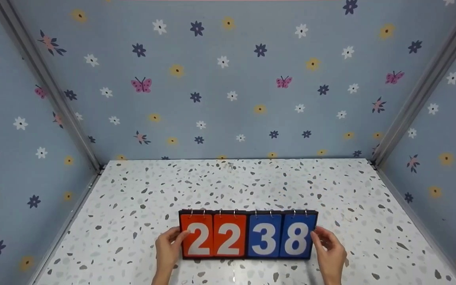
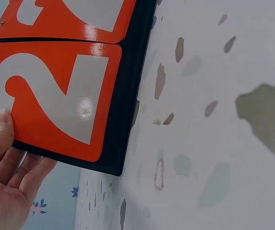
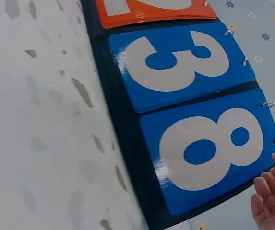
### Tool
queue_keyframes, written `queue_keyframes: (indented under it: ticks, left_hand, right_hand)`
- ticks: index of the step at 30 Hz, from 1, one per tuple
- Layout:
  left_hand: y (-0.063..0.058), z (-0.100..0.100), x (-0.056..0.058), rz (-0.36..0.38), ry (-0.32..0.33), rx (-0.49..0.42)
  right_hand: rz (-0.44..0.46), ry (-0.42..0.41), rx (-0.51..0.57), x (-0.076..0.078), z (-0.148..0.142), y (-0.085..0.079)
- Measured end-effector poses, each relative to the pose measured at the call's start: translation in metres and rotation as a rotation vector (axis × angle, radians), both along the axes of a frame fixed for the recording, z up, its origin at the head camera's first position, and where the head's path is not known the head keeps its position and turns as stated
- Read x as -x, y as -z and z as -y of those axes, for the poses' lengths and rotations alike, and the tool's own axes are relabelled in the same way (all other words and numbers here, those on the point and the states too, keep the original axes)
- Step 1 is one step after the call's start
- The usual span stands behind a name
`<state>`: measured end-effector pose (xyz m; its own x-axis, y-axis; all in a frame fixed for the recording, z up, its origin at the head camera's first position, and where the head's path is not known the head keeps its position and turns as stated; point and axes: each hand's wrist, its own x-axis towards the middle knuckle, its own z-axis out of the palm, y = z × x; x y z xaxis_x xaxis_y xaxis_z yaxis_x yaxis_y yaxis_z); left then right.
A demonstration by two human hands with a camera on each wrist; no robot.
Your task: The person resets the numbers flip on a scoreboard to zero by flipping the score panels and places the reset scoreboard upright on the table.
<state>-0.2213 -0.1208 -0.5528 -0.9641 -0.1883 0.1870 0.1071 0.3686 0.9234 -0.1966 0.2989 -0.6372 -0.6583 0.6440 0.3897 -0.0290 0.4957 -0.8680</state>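
A black flip scoreboard [image 1: 247,234] stands near the front of the table, facing me and showing 2, 2, 3, 8. Its two left cards are red-orange, its two right ones blue, all hung on metal rings. My left hand [image 1: 167,249] pinches the left edge, its thumb lying on the front of the first red card [image 2: 55,96] and the other fingers behind. At the opposite end, my right hand [image 1: 330,250] holds the right edge beside the blue 8 card [image 3: 204,148], thumb in front. The board partly hides the fingers of both hands.
The white speckled tabletop [image 1: 228,186] extends behind and to both sides of the board. A blue wall [image 1: 212,79] with flowers and butterflies rises at the back, with matching side panels [image 1: 6,174] and grey corner posts [image 1: 46,79].
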Motion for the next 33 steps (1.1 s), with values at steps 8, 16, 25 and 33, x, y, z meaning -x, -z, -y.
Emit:
queue_keyframes:
  ticks: [8,16,25,33]
  left_hand:
    - [0.0,0.0,0.0,0.002,-0.004,-0.009]
    - [0.0,0.0,0.0,-0.002,-0.01,-0.005]
    - [0.0,-0.001,-0.001,0.016,-0.013,0.001]
    - [0.0,-0.001,-0.001,0.019,-0.012,-0.001]
  right_hand:
    - [0.038,0.018,0.003,-0.009,0.012,0.002]
    - [0.128,0.048,0.004,-0.009,0.019,0.004]
    - [0.212,0.074,0.018,-0.014,0.024,-0.012]
    - [0.241,0.057,-0.063,-0.02,0.018,-0.013]
